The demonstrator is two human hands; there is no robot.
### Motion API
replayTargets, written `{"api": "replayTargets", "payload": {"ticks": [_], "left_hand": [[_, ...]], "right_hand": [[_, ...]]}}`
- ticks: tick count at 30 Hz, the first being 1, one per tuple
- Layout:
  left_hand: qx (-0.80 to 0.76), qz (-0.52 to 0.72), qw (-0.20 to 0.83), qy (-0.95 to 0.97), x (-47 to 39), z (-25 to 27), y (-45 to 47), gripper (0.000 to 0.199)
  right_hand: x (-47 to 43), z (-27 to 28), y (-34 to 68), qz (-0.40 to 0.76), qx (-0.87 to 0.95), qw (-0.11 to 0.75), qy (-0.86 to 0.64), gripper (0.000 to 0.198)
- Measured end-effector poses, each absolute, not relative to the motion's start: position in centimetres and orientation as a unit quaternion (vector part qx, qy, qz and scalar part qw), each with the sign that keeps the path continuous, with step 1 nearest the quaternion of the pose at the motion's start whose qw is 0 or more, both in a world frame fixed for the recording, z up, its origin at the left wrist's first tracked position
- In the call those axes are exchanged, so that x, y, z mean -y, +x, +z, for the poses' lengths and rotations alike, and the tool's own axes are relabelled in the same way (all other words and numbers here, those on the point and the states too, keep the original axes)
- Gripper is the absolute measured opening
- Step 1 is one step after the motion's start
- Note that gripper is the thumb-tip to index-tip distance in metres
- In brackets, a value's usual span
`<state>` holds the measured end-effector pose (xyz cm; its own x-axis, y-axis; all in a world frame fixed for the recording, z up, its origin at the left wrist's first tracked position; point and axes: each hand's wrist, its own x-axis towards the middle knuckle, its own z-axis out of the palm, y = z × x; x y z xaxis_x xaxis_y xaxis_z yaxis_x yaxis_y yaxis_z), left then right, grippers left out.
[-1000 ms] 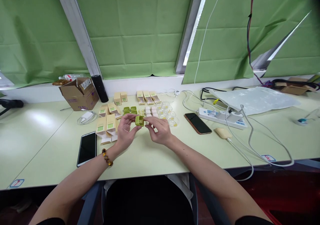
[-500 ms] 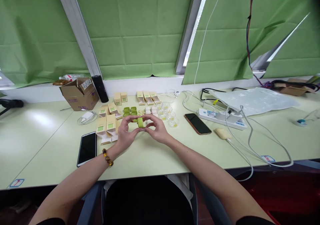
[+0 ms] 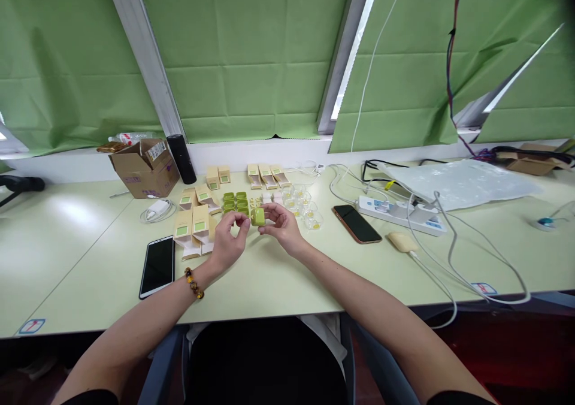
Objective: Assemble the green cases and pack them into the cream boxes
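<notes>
Several blinds (image 3: 251, 57) — pale tabletop (image 3: 278, 291), green container (image 3: 257, 217)

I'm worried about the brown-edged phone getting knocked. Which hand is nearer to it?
Right. The right hand, holding the green piece, is left of the brown-edged phone; the left hand is farther left.

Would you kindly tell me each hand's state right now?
Left hand: closed in a pinch; whether it holds anything cannot be told.
Right hand: holding a small green case.
</notes>
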<state>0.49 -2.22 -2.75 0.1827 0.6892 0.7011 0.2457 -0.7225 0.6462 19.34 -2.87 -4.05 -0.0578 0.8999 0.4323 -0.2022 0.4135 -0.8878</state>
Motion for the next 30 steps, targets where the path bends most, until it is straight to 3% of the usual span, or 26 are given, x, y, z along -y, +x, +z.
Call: {"api": "replayTargets", "payload": {"ticks": [10,25,30], "left_hand": [[-0.370,0.516,0.242,0.733,1.7,-2.9,0.7,0.020],[-0.320,0.589,0.345,0.657,1.3,-3.1,0.7,0.034],[-0.310,0.599,0.357,0.646,0.8,-3.4,0.4,0.030]], "right_hand": [[3.0,-4.4,18.9,0.430,0.571,0.613,-0.335,0.052],[2.6,-4.1,19.2,0.466,0.541,0.631,-0.303,0.055],[2.3,-4.0,19.8,0.479,0.509,0.649,-0.300,0.054]]}}
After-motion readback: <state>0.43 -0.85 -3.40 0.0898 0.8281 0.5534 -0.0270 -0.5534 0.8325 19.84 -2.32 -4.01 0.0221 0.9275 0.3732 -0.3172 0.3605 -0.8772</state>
